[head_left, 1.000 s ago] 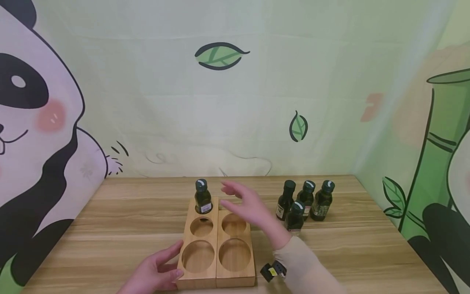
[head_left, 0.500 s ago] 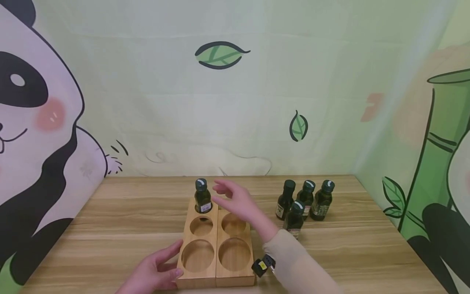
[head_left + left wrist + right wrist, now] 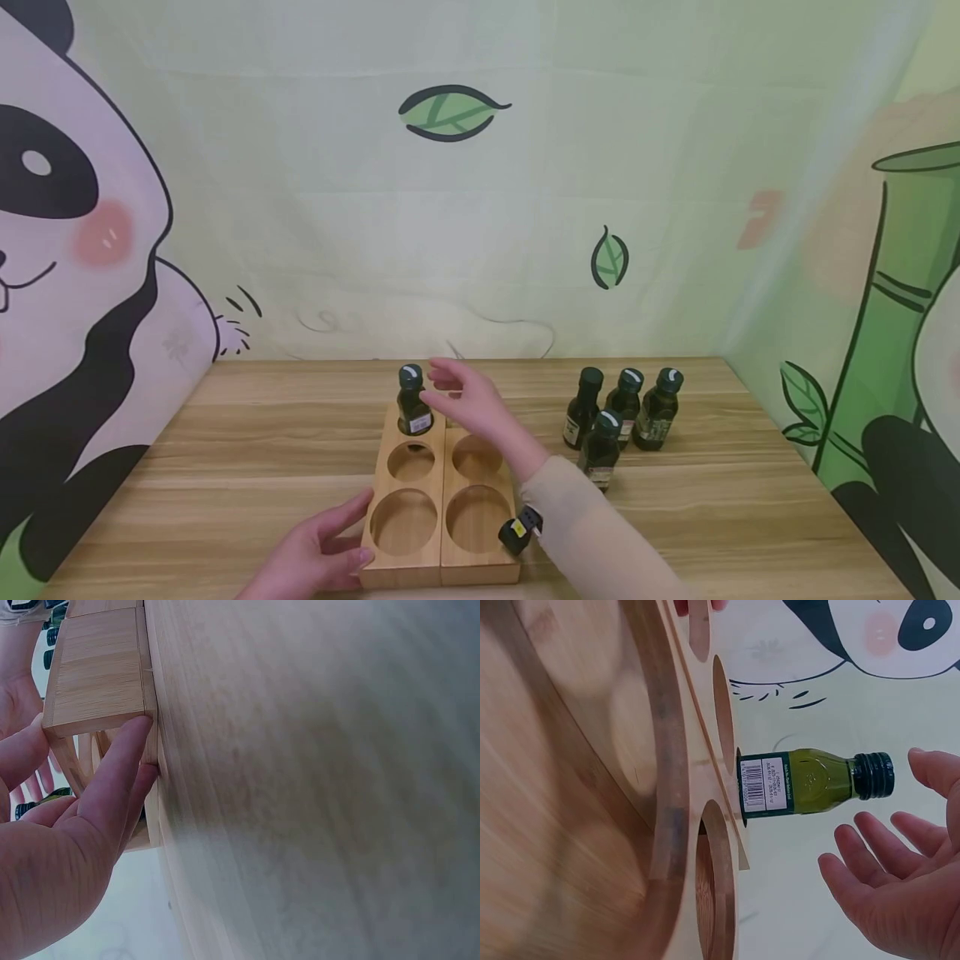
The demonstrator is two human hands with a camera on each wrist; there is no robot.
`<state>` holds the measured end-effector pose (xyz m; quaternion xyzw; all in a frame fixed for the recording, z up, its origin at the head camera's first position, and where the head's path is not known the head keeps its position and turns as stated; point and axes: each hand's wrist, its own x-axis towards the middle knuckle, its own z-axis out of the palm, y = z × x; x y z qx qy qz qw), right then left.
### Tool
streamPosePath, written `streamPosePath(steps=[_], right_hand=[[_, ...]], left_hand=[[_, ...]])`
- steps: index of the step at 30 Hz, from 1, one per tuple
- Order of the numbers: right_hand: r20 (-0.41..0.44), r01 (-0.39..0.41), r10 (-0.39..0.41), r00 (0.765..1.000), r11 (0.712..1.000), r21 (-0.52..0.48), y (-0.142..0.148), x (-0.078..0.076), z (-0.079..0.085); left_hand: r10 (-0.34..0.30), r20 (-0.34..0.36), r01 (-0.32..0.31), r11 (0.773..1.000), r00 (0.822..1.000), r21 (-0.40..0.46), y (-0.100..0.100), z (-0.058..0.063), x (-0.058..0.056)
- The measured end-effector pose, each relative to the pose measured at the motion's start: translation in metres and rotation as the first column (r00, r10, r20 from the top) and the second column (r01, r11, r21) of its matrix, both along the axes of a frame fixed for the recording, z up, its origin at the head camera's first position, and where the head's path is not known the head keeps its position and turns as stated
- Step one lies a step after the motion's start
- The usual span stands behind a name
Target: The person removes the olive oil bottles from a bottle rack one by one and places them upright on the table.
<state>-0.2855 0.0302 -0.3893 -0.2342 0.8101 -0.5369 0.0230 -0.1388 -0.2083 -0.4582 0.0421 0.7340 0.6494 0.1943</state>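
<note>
A wooden rack (image 3: 405,577) with round holes, made of two blocks side by side, lies on the table. One small green glass bottle (image 3: 415,408) with a dark cap stands upright in its far left hole; a barcode label faces the right wrist camera. My left hand (image 3: 322,550) grips the rack's near left corner, thumb on one edge and fingers along the side. Just right of the bottle, my right hand (image 3: 480,407) reaches over the rack with thumb and fingers spread apart. In the right wrist view a gap shows between the fingertips (image 3: 831,862) and the bottle.
To the right of the rack, several more dark bottles (image 3: 658,412) stand grouped on the wooden table (image 3: 712,508). A green cloth backdrop (image 3: 337,242) with panda and leaf drawings rises behind the table. A small black camera (image 3: 517,529) sits at the right sleeve.
My right hand has moved left, coming closer to the bottle in the rack. The left hand, the rack and the bottles stay where they were.
</note>
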Motion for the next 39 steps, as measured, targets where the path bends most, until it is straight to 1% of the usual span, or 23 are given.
streamPosePath(steps=[3, 7, 14, 20, 23, 31, 35, 39], right_hand=[[0.024, 0.0, 0.001, 1.0, 1.0, -0.011, -0.003, -0.002, 0.0], [0.04, -0.021, 0.022, 0.999, 0.999, -0.025, -0.007, -0.003, -0.002], [0.056, -0.023, 0.025, 0.998, 0.999, -0.036, -0.013, -0.008, -0.007], [0.065, -0.024, 0.03, 0.997, 0.997, -0.079, -0.019, -0.01, -0.011], [0.072, -0.013, 0.021, 0.997, 0.994, -0.112, -0.022, -0.01, -0.014], [0.127, 0.056, -0.031, 0.991, 0.978, -0.201, -0.03, -0.012, -0.021], [0.128, 0.079, -0.051, 0.991, 0.971, -0.225, -0.033, -0.013, -0.023], [0.12, 0.086, -0.059, 0.991, 0.967, -0.239, -0.034, -0.014, -0.024]], left_hand=[[-0.005, -0.01, 0.005, 1.0, 1.0, 0.007, 0.0, 0.0, 0.0], [-0.013, -0.016, 0.013, 1.0, 1.0, 0.009, 0.0, -0.001, -0.001], [-0.013, -0.005, 0.013, 1.0, 1.0, 0.016, -0.001, -0.002, -0.001], [-0.01, -0.001, 0.01, 1.0, 1.0, 0.012, -0.001, -0.002, -0.001], [-0.01, -0.003, 0.01, 1.0, 1.0, 0.009, -0.001, -0.002, -0.001], [-0.004, -0.004, 0.004, 1.0, 1.0, 0.004, -0.001, -0.002, 0.0], [-0.01, -0.011, 0.01, 1.0, 1.0, 0.016, -0.001, -0.002, 0.0], [-0.007, -0.006, 0.007, 1.0, 1.0, 0.012, 0.0, -0.002, 0.0]])
